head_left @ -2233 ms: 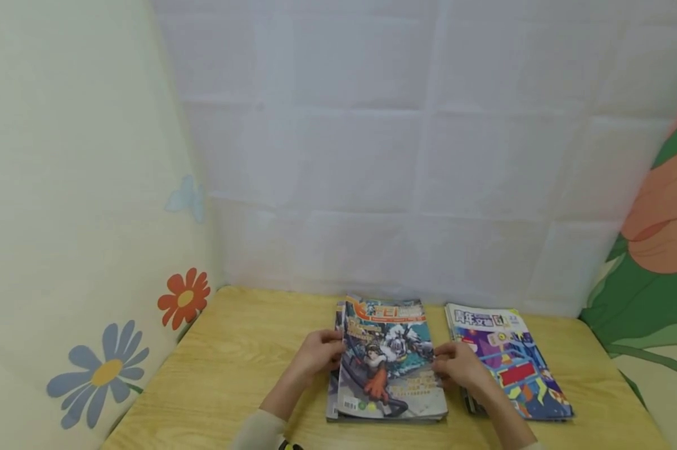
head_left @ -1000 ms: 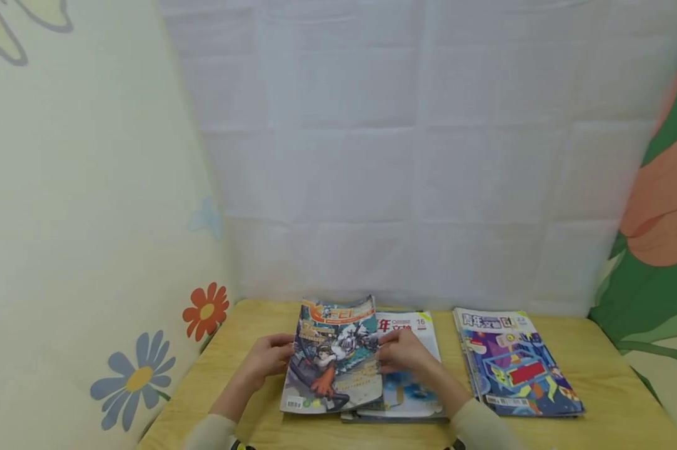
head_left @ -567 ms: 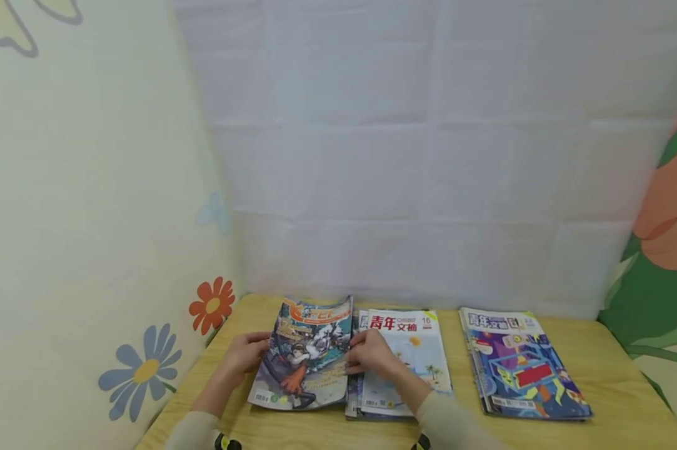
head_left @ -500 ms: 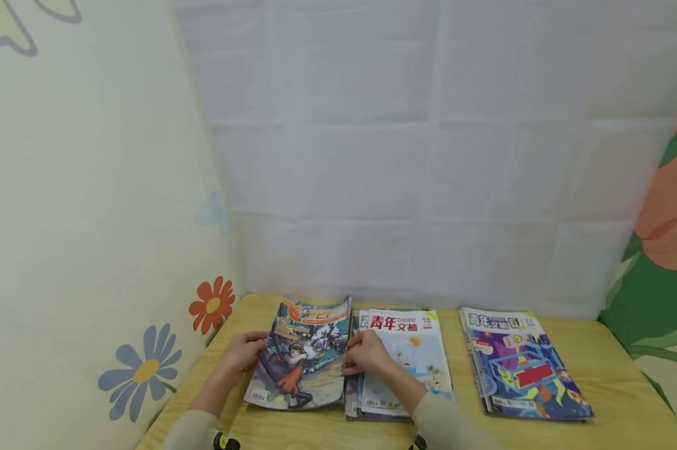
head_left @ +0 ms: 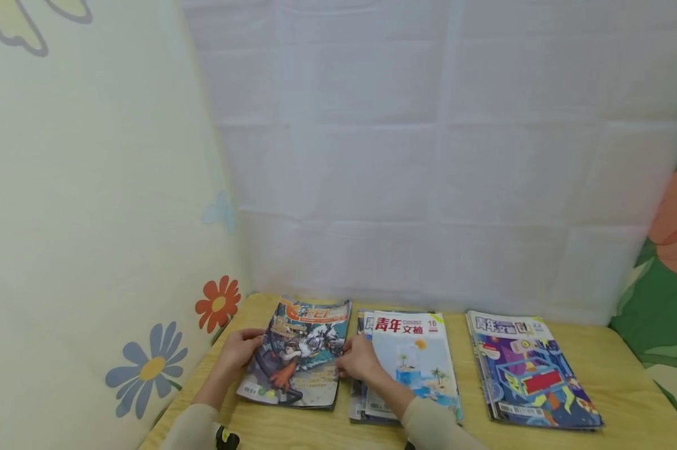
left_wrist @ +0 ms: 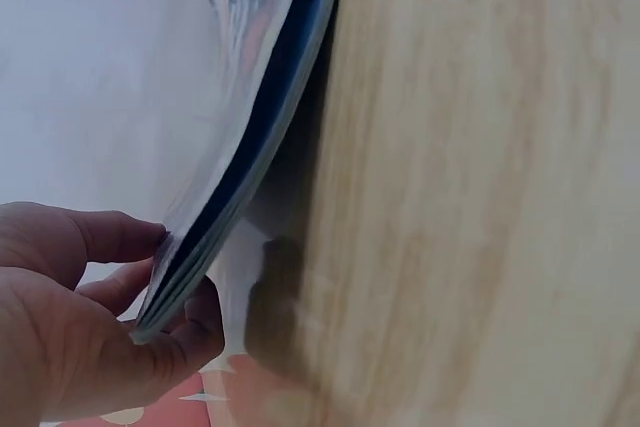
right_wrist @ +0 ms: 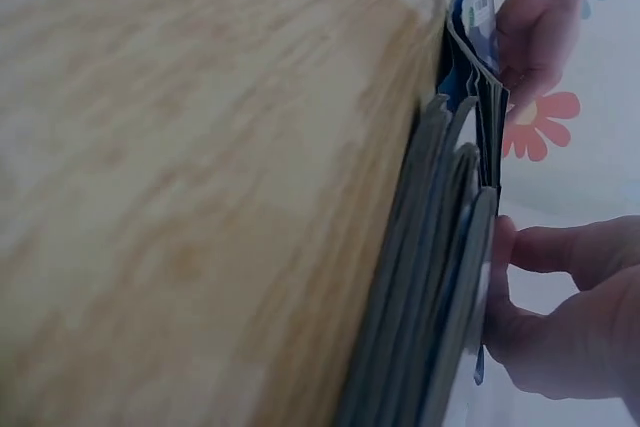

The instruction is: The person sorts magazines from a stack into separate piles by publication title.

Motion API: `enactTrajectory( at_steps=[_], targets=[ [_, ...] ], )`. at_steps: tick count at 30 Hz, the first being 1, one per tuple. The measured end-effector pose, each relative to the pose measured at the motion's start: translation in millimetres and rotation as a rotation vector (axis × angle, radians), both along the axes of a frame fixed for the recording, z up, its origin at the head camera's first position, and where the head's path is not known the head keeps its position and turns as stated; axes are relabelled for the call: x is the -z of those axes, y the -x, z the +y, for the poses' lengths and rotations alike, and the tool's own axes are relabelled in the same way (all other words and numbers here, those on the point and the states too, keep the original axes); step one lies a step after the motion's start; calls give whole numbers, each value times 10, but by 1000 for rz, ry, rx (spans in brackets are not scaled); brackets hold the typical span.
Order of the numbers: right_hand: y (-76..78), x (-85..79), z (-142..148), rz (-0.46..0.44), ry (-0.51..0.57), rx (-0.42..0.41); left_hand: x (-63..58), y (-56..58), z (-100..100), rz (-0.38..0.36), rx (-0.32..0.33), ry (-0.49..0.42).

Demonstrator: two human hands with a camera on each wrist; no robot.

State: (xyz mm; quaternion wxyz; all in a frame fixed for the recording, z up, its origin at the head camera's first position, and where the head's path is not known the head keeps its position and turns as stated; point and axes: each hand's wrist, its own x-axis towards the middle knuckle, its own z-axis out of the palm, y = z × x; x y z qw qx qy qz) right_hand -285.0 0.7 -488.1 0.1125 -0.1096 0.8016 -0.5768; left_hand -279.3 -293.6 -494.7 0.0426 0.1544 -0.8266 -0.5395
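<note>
A comic-style magazine [head_left: 301, 359] with an orange title and a red-clad figure lies at the left of the table, its far corner slightly curled. My left hand [head_left: 238, 351] pinches its left edge; in the left wrist view the thumb is on the cover, the other fingers underneath, and the magazine's edge [left_wrist: 235, 182] stands off the wood. At the opposite edge, my right hand [head_left: 361, 359] grips with thumb and fingers, reaching across the middle stack. That stack's top magazine [head_left: 414, 359] has a white cover with red characters, a "16" and a beach picture.
A second stack of magazines [head_left: 535, 372], purple-covered on top, lies at the right of the wooden table [head_left: 467, 431]. White cloth [head_left: 428, 187] hangs behind the table. Flower-painted walls [head_left: 119, 250] close in on both sides.
Both hands have carried the comic-style magazine left off the middle stack, uncovering the white magazine there. Over the last half second it has shifted slightly and flattened. The right stack has stayed put.
</note>
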Motion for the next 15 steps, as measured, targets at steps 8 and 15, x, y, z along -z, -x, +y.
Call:
enactTrajectory(
  at_steps=[8,15],
  targets=[
    [5,-82,79,54,-138,-54,9,39,5,-13,-31,14],
    [-117,-187,217,0,-102,-143,-31,-108,-13,-5,-15,129]
  ],
)
